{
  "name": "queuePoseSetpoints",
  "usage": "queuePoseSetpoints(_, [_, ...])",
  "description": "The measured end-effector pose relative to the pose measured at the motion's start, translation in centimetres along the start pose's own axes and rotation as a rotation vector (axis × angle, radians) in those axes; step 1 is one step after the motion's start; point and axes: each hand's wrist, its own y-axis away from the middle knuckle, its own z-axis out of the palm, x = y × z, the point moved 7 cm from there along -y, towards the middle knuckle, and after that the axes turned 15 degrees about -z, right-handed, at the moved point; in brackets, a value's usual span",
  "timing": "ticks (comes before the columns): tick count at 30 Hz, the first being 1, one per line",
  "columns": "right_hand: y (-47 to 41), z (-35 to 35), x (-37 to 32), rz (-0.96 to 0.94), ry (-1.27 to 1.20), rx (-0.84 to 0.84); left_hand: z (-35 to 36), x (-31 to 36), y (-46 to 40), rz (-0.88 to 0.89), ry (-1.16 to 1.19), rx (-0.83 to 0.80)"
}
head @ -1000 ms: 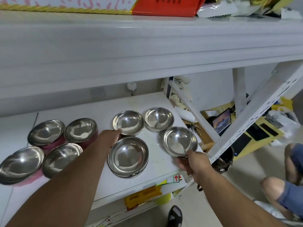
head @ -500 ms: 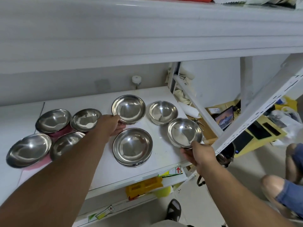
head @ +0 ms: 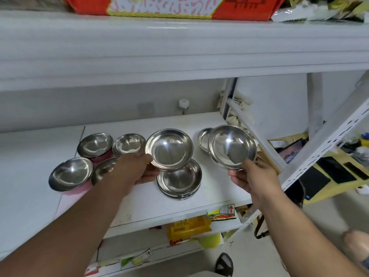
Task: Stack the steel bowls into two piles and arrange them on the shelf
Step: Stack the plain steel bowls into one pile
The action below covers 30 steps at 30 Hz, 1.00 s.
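Head view: a person is standing at a white shelf (head: 199, 198), both bare hands raised, each holding a steel bowl.
Left hand (head: 131, 172): is gripping the near rim of a shallow steel bowl (head: 169, 149), thumb on top and fingers curled beneath, holding it tilted above the shelf.
Right hand (head: 249, 176): is pinching the near rim of a second steel bowl (head: 232, 146), fingers clamped on its edge, lifting it clear of the shelf.
Stack (head: 179, 179): is sitting on the shelf just below the left-hand bowl, several bowls nested together.
Single bowl (head: 203, 136): is resting behind the right-hand bowl, partly hidden by it.
Four bowls on the left (head: 70, 173): are lying side by side on the shelf, pink showing beneath them; the nearest right one is partly covered by the left wrist.
Upper shelf (head: 179, 48): is carrying a red patterned package (head: 169, 6).
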Motion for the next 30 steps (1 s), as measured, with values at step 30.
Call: queuePoseSetpoints(30, [2.9, 8.8, 2.9, 0.078, 0.263, -0.463, 1.1, -4.1, 2.1, -0.04, -0.147, -0.034])
